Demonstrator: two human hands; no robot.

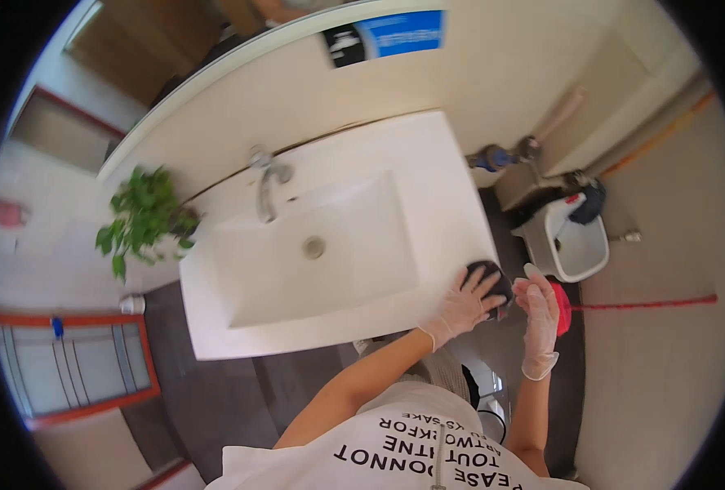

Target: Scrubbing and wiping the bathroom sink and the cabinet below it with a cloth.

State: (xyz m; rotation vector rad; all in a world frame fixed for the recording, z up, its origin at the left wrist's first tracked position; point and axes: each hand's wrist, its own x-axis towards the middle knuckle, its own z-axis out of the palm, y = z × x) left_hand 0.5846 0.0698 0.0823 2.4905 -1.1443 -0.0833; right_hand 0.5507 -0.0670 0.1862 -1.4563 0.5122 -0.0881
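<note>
My left hand (460, 310), in a thin clear glove, spreads its fingers over a rounded black item (484, 275) at the right front corner of the white washbasin (448, 184). The palm side is hidden, and the item's exact kind is unclear. Just right of it, my right hand (537, 312), gloved the same way, is raised with bent, parted fingers. Nothing shows in its grasp. Partly hidden behind that hand is a red plastic head (562, 309) with a long red handle (644, 303). A chrome faucet (267, 190) stands at the basin's back, above the drain (313, 247).
A leafy potted plant (145, 214) stands at the basin's left end. Right of the basin are a white bin (577, 248) with dark cloth (590, 202) on its rim and a blue-collared pipe fitting (494, 159). A mirror edge (234, 55) and a blue sign (405, 32) bearing writing are above.
</note>
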